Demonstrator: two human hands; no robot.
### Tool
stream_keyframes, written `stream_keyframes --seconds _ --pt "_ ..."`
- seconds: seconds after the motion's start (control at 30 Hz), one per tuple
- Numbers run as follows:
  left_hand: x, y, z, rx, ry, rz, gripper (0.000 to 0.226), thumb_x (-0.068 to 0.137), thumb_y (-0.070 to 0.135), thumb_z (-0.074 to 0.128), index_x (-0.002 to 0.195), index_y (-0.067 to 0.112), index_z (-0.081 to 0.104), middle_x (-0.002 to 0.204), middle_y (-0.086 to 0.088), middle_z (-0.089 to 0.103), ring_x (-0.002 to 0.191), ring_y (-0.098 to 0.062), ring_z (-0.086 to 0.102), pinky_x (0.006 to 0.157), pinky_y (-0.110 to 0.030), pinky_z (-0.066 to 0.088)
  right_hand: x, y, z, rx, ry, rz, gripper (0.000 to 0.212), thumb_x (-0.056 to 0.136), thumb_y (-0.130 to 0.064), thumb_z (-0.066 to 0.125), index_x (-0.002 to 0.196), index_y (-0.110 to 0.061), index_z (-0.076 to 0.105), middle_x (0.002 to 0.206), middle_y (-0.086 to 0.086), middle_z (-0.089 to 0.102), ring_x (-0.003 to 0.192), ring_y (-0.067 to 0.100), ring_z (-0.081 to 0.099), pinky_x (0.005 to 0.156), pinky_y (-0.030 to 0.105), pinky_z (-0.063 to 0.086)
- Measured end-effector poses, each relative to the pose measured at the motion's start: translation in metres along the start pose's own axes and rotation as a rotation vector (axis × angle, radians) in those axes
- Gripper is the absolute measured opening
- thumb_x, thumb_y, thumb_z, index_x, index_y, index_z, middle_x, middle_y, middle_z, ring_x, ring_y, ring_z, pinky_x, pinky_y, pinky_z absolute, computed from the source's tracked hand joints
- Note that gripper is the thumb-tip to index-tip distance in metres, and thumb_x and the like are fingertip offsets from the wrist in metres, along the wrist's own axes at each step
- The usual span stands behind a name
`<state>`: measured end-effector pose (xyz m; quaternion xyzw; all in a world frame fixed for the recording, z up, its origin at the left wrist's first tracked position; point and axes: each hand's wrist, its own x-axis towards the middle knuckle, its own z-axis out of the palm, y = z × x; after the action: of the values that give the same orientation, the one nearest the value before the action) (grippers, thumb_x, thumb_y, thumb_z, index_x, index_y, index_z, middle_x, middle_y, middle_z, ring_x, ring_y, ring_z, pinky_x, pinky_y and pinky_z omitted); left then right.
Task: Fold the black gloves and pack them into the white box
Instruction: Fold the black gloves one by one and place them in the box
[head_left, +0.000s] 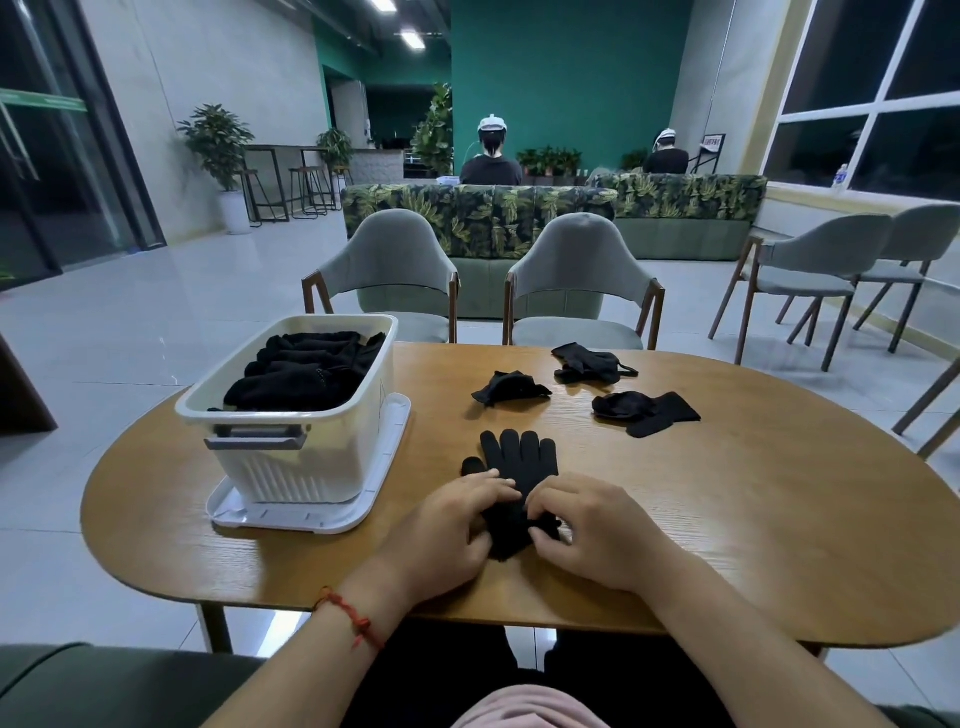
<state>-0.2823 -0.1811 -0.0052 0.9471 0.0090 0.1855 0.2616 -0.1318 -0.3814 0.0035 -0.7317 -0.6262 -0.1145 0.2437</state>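
Nearest us, both forearms reach over the table's near edge, a red string bracelet (348, 616) on the left wrist. Our left hand (447, 530) and right hand (587, 530) meet on the cuff end of a black glove (519, 462) lying flat on the wooden table (727, 519), its fingers pointing away from us and spread. Left fingers are curled down onto the glove's edge; right fingertips pinch the cuff fabric, which looks bunched or turned over there. Whether one glove or a stacked pair lies under our hands we cannot tell. We judge this to be the start of a fold or roll from the cuff, not yet completed. To the left stands the white box (291, 467), resting on what appears to be its own lid (311, 519), and already filled near the rim with dark folded gloves (306, 374), so much of the packing looks done. Still loose beyond our hands: three crumpled black bundles, one at centre (509, 392), one farther back (587, 361), one to the right (644, 410). Remaining, by our estimate: finish this fold, place it in the box, then handle those three.
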Motion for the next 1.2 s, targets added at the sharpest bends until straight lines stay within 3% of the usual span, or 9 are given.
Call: stream_keyframes --seconds 0.1,0.27,0.37,0.43,0.57,0.63,0.8,1.03,1.2 --pt "0.002 0.002 -0.004 -0.049 -0.098 0.014 0.069 0.085 0.008 0.058 0.147 0.037 0.055 0.143 0.018 0.061 0.144 0.007 0.041 0.119 -0.017 0.033 0.001 -0.003 -0.004 0.193 0.045 0.074 0.009 0.094 -0.029 0.07 0.099 -0.034 0.065 0.103 -0.016 0.069 0.089 0.011 0.068 0.075 0.037 0.058" --pt "0.005 0.003 -0.001 -0.014 -0.018 -0.041 0.033 0.101 0.026 0.064 0.13 0.04 0.069 0.113 0.02 0.072 0.108 0.001 0.062 0.109 -0.019 0.041 0.0 -0.005 -0.013 0.441 0.043 0.171 0.014 0.098 -0.024 0.075 0.109 -0.03 0.072 0.107 -0.013 0.075 0.105 0.014 0.073 0.091 0.034 0.06" --pt "0.005 0.006 -0.005 -0.127 0.008 -0.091 0.017 0.105 0.034 0.063 0.118 0.041 0.071 0.097 0.018 0.071 0.091 -0.002 0.065 0.081 -0.027 0.053 -0.001 -0.006 -0.022 0.559 -0.071 0.263 0.044 0.091 -0.037 0.085 0.131 -0.036 0.066 0.123 -0.015 0.072 0.122 0.01 0.067 0.103 0.024 0.053" --pt "0.005 0.006 -0.009 -0.215 0.012 -0.119 0.016 0.106 0.038 0.062 0.118 0.04 0.071 0.101 0.018 0.074 0.094 -0.004 0.069 0.081 -0.036 0.057 0.0 -0.004 -0.018 0.505 -0.108 0.291 0.053 0.089 -0.041 0.087 0.136 -0.039 0.063 0.124 -0.019 0.071 0.122 0.006 0.066 0.105 0.024 0.052" --pt "0.008 0.01 -0.014 -0.368 0.034 -0.137 0.021 0.106 0.032 0.064 0.124 0.038 0.073 0.112 0.019 0.076 0.107 -0.003 0.07 0.092 -0.028 0.057 0.004 0.003 -0.009 0.492 -0.035 0.375 0.017 0.1 -0.031 0.075 0.116 -0.036 0.076 0.105 -0.017 0.077 0.104 0.006 0.071 0.093 0.038 0.058" --pt "0.013 0.012 -0.017 -0.448 0.06 -0.133 0.024 0.106 0.027 0.064 0.127 0.034 0.074 0.115 0.017 0.077 0.111 -0.005 0.071 0.094 -0.025 0.056 0.006 0.005 -0.01 0.556 -0.02 0.429 0.017 0.102 -0.028 0.073 0.115 -0.036 0.078 0.105 -0.017 0.079 0.103 0.006 0.073 0.094 0.035 0.058" --pt "0.033 0.0 -0.009 -0.479 0.11 -0.313 0.032 0.098 0.028 0.074 0.127 0.036 0.065 0.101 0.001 0.08 0.092 -0.013 0.077 0.086 -0.049 0.063 0.022 0.017 -0.007 0.721 -0.078 0.62 0.018 0.101 -0.025 0.073 0.116 -0.029 0.08 0.106 -0.008 0.082 0.104 0.012 0.077 0.103 0.045 0.058" --pt "0.044 -0.007 0.01 -0.352 0.261 -0.455 0.058 0.086 0.028 0.075 0.137 0.035 0.05 0.112 0.016 0.068 0.107 0.0 0.065 0.086 -0.025 0.056 0.044 0.02 0.006 0.445 0.055 0.862 0.034 0.088 -0.041 0.079 0.119 -0.033 0.067 0.089 -0.006 0.077 0.086 0.012 0.072 0.077 0.035 0.06" --pt "0.04 0.001 0.012 -0.214 0.289 -0.391 0.039 0.088 0.017 0.07 0.122 0.029 0.054 0.116 0.014 0.061 0.104 -0.001 0.059 0.079 -0.011 0.044 0.041 0.006 0.021 0.104 0.17 0.664 0.023 0.095 -0.029 0.074 0.113 -0.03 0.061 0.091 -0.011 0.062 0.084 0.01 0.061 0.066 0.022 0.045"
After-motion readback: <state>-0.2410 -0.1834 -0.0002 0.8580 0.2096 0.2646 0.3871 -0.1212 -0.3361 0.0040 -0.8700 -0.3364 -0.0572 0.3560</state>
